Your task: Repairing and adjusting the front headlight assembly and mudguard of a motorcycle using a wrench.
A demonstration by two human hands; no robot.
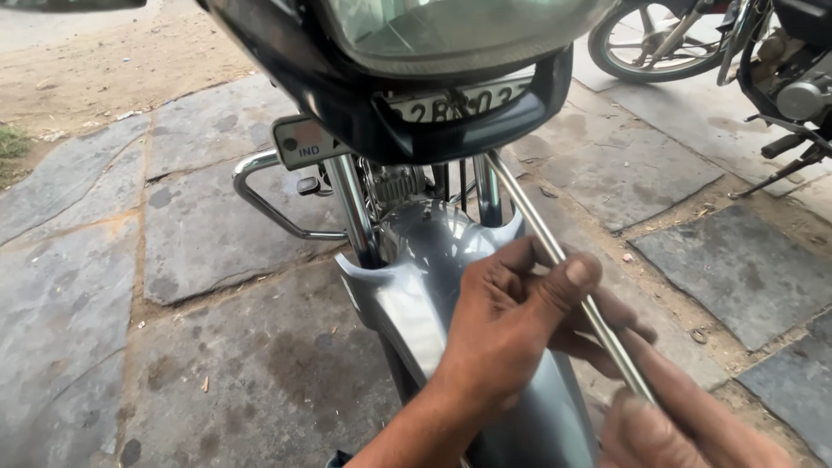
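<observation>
Hands (598,364) around smooth steel rod (555,251)

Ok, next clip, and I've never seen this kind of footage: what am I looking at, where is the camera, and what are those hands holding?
The one picture comes from a camera worn on a person's head, looking down at their own two bare hands. There is no robot here. In front of them stands a motorcycle, seen from its front: the headlight at the top, chrome fork tubes below it, and a grey front mudguard running toward the camera. The left hand pinches a long thin metal rod between thumb and fingers; the right hand, at the bottom corner, grips the rod's near end. The rod's far end reaches up beside the fork. The ground is grey stone paving, and part of a second motorcycle shows at upper right.
</observation>
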